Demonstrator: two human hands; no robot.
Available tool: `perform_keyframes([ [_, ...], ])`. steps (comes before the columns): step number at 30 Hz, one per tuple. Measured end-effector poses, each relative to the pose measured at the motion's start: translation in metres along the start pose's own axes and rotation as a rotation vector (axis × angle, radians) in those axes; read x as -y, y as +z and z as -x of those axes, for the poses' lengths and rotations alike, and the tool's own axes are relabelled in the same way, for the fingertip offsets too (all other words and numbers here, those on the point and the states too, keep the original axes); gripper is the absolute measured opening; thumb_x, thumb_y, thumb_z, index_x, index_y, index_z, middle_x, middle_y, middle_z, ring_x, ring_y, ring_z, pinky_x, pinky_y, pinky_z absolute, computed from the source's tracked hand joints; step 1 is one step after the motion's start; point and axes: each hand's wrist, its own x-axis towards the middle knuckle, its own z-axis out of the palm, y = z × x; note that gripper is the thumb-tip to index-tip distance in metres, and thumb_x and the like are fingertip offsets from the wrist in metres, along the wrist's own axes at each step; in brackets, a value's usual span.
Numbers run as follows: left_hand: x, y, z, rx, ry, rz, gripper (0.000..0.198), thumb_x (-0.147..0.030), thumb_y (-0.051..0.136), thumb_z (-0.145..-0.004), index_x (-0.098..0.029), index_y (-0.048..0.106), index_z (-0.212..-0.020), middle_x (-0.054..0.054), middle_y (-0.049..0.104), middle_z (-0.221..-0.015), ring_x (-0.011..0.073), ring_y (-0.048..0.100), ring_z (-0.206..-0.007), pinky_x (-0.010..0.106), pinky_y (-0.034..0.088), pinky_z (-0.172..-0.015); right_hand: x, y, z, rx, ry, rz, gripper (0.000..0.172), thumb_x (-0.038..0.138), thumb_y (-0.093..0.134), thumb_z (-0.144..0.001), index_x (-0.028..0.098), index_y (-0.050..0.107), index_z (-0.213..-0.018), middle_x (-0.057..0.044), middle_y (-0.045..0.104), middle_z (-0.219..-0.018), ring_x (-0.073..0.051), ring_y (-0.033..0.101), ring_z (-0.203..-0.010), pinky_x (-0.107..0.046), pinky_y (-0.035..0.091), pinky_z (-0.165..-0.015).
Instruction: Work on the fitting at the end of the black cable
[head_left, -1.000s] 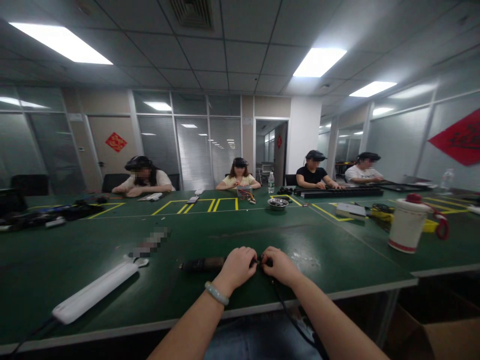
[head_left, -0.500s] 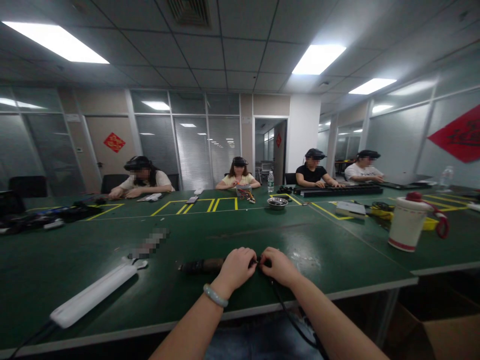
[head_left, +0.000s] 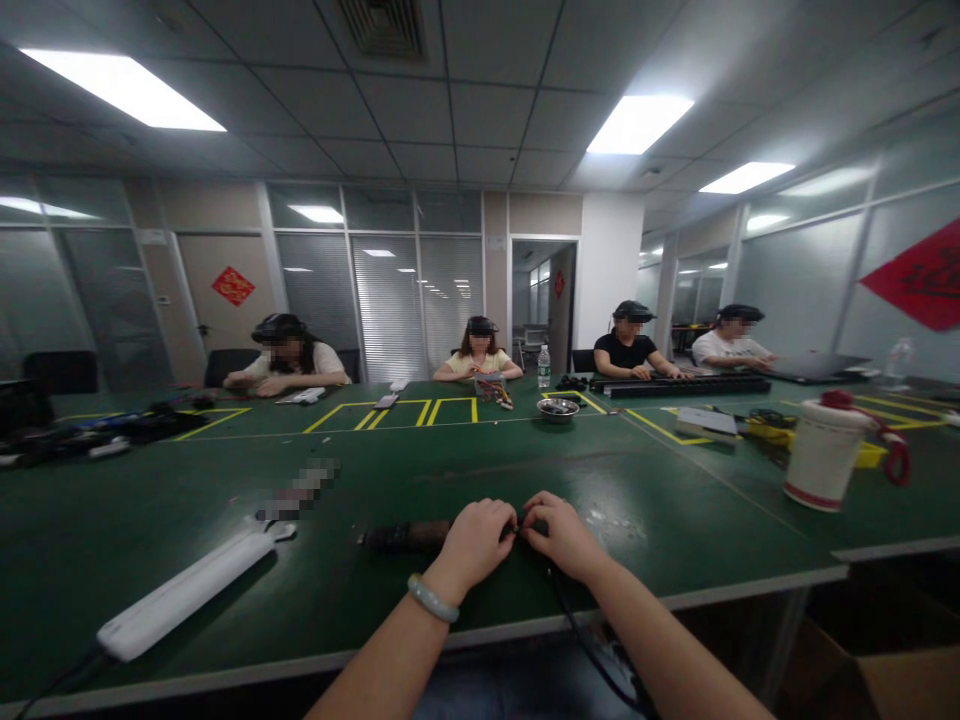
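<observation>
On the green table, a long dark cylindrical tool [head_left: 411, 536], brown in the middle and black toward its far-left end, lies crosswise. My left hand [head_left: 478, 538], with a pale bangle at the wrist, closes over its right end. Fingertips of my right hand [head_left: 559, 536] meet those of the left there, pinched together; the small part between them is mostly hidden. Below my right hand a black cord [head_left: 576, 622] hangs past the table edge toward my lap.
A white long-handled appliance [head_left: 191, 592] with a cord lies left. A metal bowl [head_left: 557, 411], a water bottle [head_left: 544, 367] and a white cup [head_left: 823, 455] with a red lid stand farther off. Several people in headsets sit across the table.
The view has shifted slightly. My hands stay together at the tool's right end, with only small finger movement; the cord hangs slightly differently.
</observation>
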Motion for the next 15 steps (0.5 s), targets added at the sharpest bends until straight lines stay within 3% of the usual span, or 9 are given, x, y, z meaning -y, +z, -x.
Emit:
perform_keyframes([
  [4, 0.0011, 0.0006, 0.0008, -0.019, 0.002, 0.01, 0.011, -0.022, 0.059, -0.085, -0.022, 0.058, -0.095, 0.003, 0.062, -0.095, 0.0195, 0.056, -0.093, 0.031, 0.04, -0.08, 0.0035, -0.0026, 0.0001, -0.046, 0.019, 0.087, 0.004, 0.022, 0.068, -0.073, 0.023, 0.071, -0.076, -0.005, 0.061, -0.095, -0.021, 0.057, -0.093, -0.033, 0.04, -0.086],
  [10, 0.0025, 0.0011, 0.0009, -0.043, 0.012, 0.027, 0.009, -0.023, 0.059, -0.084, -0.022, 0.058, -0.093, 0.002, 0.062, -0.093, 0.0192, 0.055, -0.091, 0.031, 0.039, -0.079, 0.0005, 0.0002, 0.0022, 0.084, 0.097, 0.046, 0.007, 0.024, 0.062, -0.077, 0.024, 0.068, -0.079, 0.0, 0.067, -0.077, -0.016, 0.059, -0.072, -0.026, 0.038, -0.065],
  [15, 0.004, 0.0034, 0.0004, -0.046, 0.01, 0.023, 0.009, -0.025, 0.06, -0.085, -0.023, 0.057, -0.092, 0.001, 0.061, -0.093, 0.0187, 0.055, -0.091, 0.031, 0.038, -0.078, -0.0036, 0.0017, 0.0028, 0.099, 0.113, -0.003, 0.01, 0.025, 0.061, -0.077, 0.025, 0.07, -0.082, 0.0, 0.069, -0.08, -0.017, 0.061, -0.074, -0.025, 0.04, -0.065],
])
